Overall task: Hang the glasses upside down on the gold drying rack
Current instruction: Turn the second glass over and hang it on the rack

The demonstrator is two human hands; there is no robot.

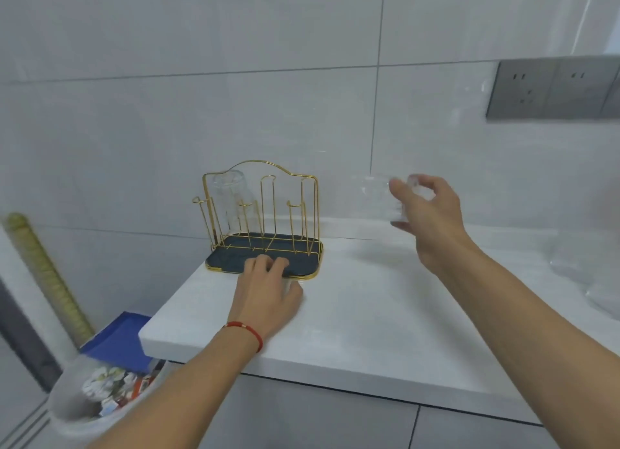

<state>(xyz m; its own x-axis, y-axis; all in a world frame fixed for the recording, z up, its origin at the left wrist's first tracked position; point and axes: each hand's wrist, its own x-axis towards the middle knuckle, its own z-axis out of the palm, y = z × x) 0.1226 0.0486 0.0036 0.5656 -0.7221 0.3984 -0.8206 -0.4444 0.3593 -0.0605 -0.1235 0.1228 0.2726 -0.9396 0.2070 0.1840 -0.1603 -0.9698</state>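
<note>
glasses: one clear glass is clasped in the right hand, held in the air above the white counter, fingers curled round its far end; it lies roughly sideways and is blurred, so its mouth cannot be told. left of that grip and lower stands the gold drying rack, its wire prongs rising from a dark tray with a gold rim. a second glass already hangs upside down on a rear prong at the rack's left side, well apart from the held one. other prongs are bare. left hand rests palm down on the counter, fingertips on the tray's front edge, grasping nothing. a red string bracelet circles the left wrist. right of the grip, more clear glassware sits on the counter, too blurred to count. grey wall sockets are mounted above. below the counter's left end stands a waste bin.
</note>
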